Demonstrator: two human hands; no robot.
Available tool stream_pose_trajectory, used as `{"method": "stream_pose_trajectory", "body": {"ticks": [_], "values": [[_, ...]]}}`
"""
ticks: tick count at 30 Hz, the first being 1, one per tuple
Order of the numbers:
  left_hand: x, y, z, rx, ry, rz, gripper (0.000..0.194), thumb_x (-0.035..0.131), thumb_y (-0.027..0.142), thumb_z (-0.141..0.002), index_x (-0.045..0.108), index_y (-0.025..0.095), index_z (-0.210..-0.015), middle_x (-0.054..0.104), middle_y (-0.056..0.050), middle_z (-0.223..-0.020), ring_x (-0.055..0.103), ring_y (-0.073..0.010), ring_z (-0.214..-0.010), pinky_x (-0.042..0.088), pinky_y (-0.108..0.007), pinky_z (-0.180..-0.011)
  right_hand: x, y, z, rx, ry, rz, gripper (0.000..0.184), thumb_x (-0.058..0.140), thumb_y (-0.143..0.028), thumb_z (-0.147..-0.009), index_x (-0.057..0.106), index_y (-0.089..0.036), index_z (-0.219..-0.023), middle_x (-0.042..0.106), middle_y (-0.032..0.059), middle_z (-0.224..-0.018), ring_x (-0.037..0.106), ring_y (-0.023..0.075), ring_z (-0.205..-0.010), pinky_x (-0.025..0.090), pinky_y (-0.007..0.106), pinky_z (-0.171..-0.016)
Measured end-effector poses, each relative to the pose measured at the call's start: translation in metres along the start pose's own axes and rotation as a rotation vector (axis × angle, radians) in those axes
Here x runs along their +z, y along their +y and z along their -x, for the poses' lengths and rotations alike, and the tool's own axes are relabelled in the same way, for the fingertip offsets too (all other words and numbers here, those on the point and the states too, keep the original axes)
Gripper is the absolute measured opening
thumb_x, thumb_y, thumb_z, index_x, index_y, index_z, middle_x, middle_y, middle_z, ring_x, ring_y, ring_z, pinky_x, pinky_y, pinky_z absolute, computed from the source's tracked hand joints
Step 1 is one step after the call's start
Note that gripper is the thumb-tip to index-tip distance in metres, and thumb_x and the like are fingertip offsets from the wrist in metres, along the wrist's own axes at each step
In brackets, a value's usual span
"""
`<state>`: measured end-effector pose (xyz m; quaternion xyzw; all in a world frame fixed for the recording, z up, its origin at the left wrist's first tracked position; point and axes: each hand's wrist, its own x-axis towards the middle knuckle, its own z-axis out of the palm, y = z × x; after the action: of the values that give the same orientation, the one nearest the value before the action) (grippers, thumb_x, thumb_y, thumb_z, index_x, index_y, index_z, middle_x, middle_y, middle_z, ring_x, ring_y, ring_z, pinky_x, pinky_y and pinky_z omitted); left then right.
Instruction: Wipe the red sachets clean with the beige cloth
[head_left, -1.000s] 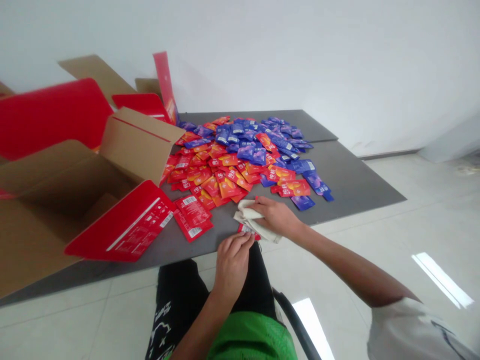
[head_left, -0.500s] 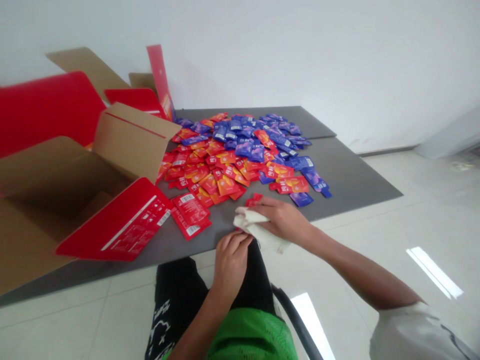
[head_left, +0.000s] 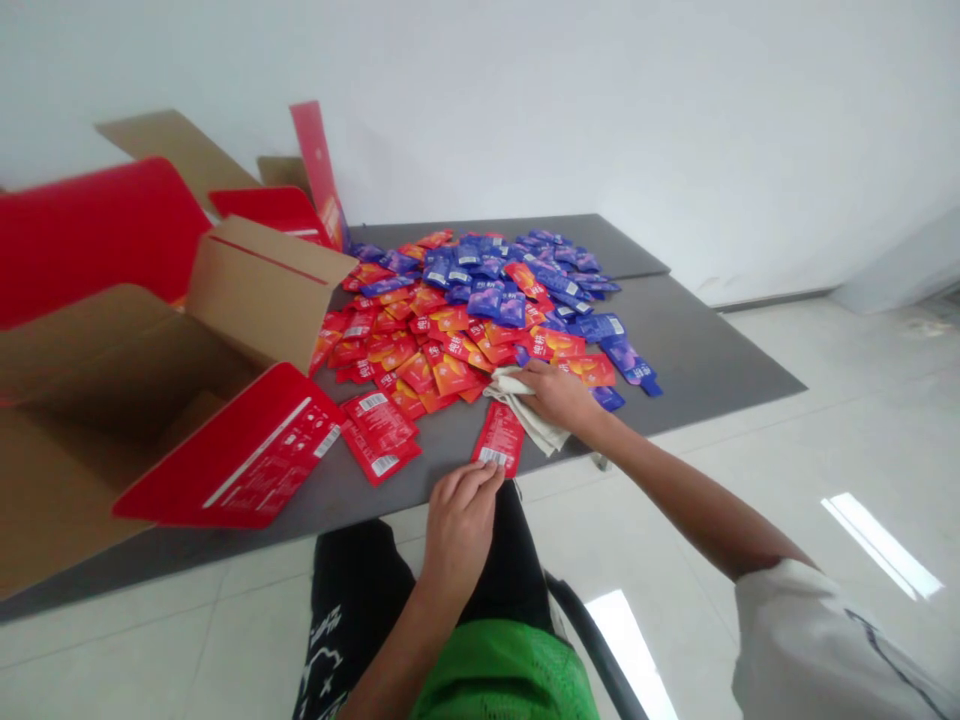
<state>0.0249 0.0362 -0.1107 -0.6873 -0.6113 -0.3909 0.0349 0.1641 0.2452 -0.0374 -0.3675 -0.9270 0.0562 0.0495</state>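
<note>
Fingers [head_left: 480, 482] of the left hand [head_left: 459, 530] close on a glossy red sachet [head_left: 500, 435], right hand [head_left: 559, 397] gripping cloth [head_left: 534, 425].

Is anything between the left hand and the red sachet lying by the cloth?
Nothing visible stands between them: the left hand sits at the lower end of the red sachet. The white cloth under the right hand lies beyond, beside the sachet's upper end.

Bright, even light; white glare on floor tiles [head_left: 881, 530]; edges bowed.
</note>
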Motion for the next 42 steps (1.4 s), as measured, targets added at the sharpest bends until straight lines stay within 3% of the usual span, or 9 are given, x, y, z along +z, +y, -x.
{"method": "stream_pose_trajectory", "body": {"ticks": [8,12,17,21,25,29,34,38,42], "values": [[-0.011,0.007,-0.054,-0.082,-0.141,-0.112,0.022,0.056,0.036,-0.103,0.073,0.022,-0.106,0.07,-0.007,-0.104,0.063,-0.0236,-0.096,0.052,-0.04,-0.085,-0.016,0.013,0.067,0.033,0.381,-0.403,0.036,0.055,-0.048,-0.102,0.076,-0.02,-0.105,0.072,0.0092,-0.097,0.068,0.025,-0.092,0.053,0.033,-0.082],[0.012,0.003,-0.079,-0.136,-0.099,-0.25,0.036,0.062,0.033,-0.099,0.062,0.013,-0.129,0.064,-0.016,-0.119,0.06,-0.0286,-0.106,0.052,-0.041,-0.088,-0.004,0.013,0.097,0.142,0.331,-0.585,0.037,0.054,-0.053,-0.1,0.075,-0.023,-0.104,0.072,0.0073,-0.095,0.068,0.0244,-0.085,0.055,0.034,-0.077],[0.029,0.001,-0.102,-0.274,-0.286,-0.194,0.049,0.074,0.03,-0.09,0.059,0.007,-0.131,0.063,-0.019,-0.116,0.061,-0.0321,-0.109,0.051,-0.04,-0.09,0.022,0.022,0.114,0.31,0.314,-0.76,0.039,0.059,-0.058,-0.096,0.075,-0.026,-0.111,0.074,0.0052,-0.086,0.069,0.0248,-0.073,0.056,0.033,-0.06],[0.027,-0.008,-0.126,-0.399,-0.424,-0.04,0.047,0.081,0.032,-0.083,0.065,0.008,-0.12,0.066,-0.019,-0.113,0.064,-0.0309,-0.108,0.049,-0.036,-0.088,0.028,0.026,0.113,0.382,0.311,-0.862,0.042,0.062,-0.059,-0.093,0.076,-0.023,-0.111,0.073,0.0042,-0.077,0.069,0.0251,-0.072,0.054,0.032,-0.056],[0.017,-0.016,-0.141,-0.375,-0.499,0.068,0.025,0.084,0.036,-0.078,0.071,0.016,-0.085,0.068,-0.004,-0.08,0.066,-0.0208,-0.079,0.044,-0.027,-0.067,0.029,0.026,0.111,0.366,0.312,-0.904,0.046,0.064,-0.059,-0.092,0.076,-0.018,-0.108,0.072,0.0041,-0.075,0.068,0.0241,-0.074,0.055,0.03,-0.061],[0.001,-0.007,-0.141,-0.33,-0.461,0.165,0.027,0.073,0.038,-0.089,0.068,0.017,-0.073,0.062,0.001,-0.072,0.061,-0.0161,-0.072,0.041,-0.026,-0.065,0.031,0.028,0.112,0.346,0.316,-0.902,0.043,0.065,-0.057,-0.093,0.077,-0.018,-0.106,0.073,0.0045,-0.079,0.069,0.025,-0.08,0.055,0.031,-0.065],[-0.018,0.007,-0.124,0.001,-0.253,0.376,0.011,0.067,0.023,-0.096,0.075,0.025,-0.104,0.067,-0.001,-0.103,0.064,-0.0163,-0.098,0.044,-0.03,-0.089,0.031,0.029,0.112,0.303,0.306,-0.938,0.042,0.064,-0.054,-0.095,0.075,-0.02,-0.118,0.077,0.0065,-0.101,0.07,0.0248,-0.087,0.055,0.03,-0.068],[-0.026,0.004,-0.1,0.12,-0.339,0.143,0.027,0.061,0.006,-0.095,0.074,0.027,-0.108,0.071,-0.001,-0.111,0.063,-0.0191,-0.109,0.042,-0.037,-0.096,0.03,0.028,0.113,0.332,0.331,-0.946,0.043,0.066,-0.055,-0.093,0.076,-0.019,-0.114,0.076,0.0064,-0.094,0.07,0.0245,-0.085,0.054,0.029,-0.066],[-0.036,-0.001,-0.074,0.162,-0.48,-0.01,0.037,0.065,0.012,-0.095,0.066,0.029,-0.127,0.067,-0.003,-0.133,0.057,-0.024,-0.128,0.043,-0.043,-0.105,0.033,0.028,0.115,0.352,0.364,-0.934,0.042,0.067,-0.056,-0.092,0.077,-0.019,-0.108,0.076,0.006,-0.091,0.068,0.0224,-0.079,0.052,0.028,-0.063]]}}
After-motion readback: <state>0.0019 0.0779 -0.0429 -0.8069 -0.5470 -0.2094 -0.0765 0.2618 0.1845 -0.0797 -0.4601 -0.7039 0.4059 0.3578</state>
